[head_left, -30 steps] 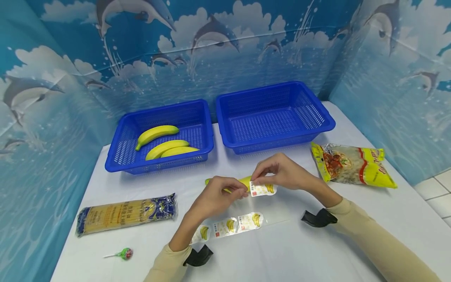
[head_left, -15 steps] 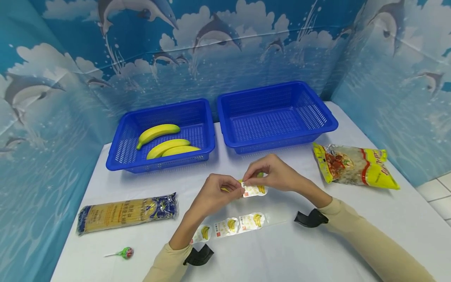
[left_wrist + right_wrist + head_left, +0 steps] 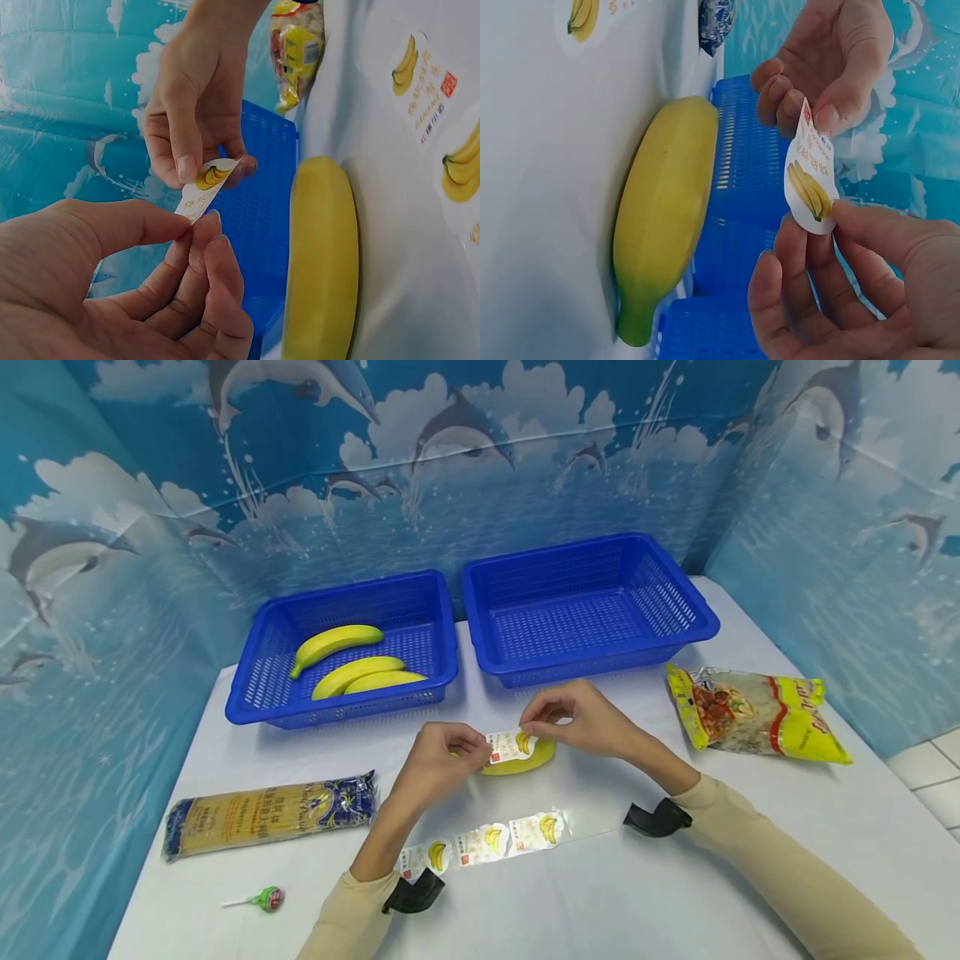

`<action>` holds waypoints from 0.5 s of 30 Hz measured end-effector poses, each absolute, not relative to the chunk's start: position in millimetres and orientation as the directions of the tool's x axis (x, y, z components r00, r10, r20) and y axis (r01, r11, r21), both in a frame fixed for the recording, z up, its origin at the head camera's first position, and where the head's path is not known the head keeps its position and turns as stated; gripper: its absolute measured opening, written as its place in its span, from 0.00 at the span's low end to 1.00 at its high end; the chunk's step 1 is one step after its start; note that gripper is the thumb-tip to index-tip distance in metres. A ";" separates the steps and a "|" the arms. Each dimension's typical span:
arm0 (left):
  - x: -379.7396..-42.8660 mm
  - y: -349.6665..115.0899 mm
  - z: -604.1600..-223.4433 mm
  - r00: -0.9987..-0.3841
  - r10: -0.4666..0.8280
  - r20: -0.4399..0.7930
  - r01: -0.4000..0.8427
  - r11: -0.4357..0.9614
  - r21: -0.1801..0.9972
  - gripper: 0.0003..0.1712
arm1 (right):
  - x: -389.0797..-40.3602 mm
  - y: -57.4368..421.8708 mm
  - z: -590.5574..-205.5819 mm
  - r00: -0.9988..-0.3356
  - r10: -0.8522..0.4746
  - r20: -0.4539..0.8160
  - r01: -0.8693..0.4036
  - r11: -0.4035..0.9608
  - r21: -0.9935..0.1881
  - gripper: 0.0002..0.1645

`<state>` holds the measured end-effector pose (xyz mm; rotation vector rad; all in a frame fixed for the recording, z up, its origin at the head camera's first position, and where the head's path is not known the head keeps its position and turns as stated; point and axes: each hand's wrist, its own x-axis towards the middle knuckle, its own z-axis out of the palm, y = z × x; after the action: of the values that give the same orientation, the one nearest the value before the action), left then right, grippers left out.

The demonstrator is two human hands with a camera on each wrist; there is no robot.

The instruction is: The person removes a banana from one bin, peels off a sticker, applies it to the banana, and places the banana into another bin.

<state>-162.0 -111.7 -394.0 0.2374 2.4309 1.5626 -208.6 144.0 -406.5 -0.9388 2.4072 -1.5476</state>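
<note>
A white banana-print sticker (image 3: 511,746) is stretched between both hands, over a banana (image 3: 519,767) lying on the table. My left hand (image 3: 440,764) pinches one end of it between thumb and forefinger. The other, rounded end is pinched by my right hand (image 3: 577,718). In the left wrist view a gap shows between the sticker (image 3: 204,187) and the banana (image 3: 322,255). The right wrist view has the printed face of the sticker (image 3: 810,176) beside the yellow banana (image 3: 664,210). Nearer me lies a strip of several like stickers (image 3: 483,844), one end near my left wrist.
Behind, a blue basket (image 3: 341,706) holds several bananas (image 3: 341,643); another blue basket (image 3: 600,656) stands to its right. A pack of spaghetti (image 3: 270,814) and a lollipop (image 3: 268,898) lie at left. At right is a yellow food bag (image 3: 757,712). Dolphin-print curtain (image 3: 300,527) surrounds the table.
Both hands have moved slightly left and away from me with the sticker. The left hand's thumb and forefinger now pinch its near-left end, and more of the banana shows beneath.
</note>
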 end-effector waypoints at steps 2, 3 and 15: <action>-163.8 -113.2 -395.6 -0.958 0.254 -0.132 -0.014 0.419 0.908 0.05 | -210.5 143.3 -409.6 -0.800 -0.555 0.228 -0.449 0.301 -0.841 0.04; -164.6 -113.8 -396.4 -0.958 0.248 -0.140 -0.023 0.421 0.907 0.05 | -211.5 142.6 -411.2 -0.798 -0.555 0.236 -0.459 0.305 -0.834 0.04; -169.3 -118.0 -406.6 -0.970 0.189 -0.156 -0.036 0.518 0.855 0.06 | -216.4 126.9 -424.5 -0.792 -0.561 0.241 -0.491 0.351 -0.797 0.04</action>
<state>-169.3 -118.0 -406.6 0.1294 2.5301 1.4334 -216.4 126.9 -424.5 -0.9835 2.5206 -1.4455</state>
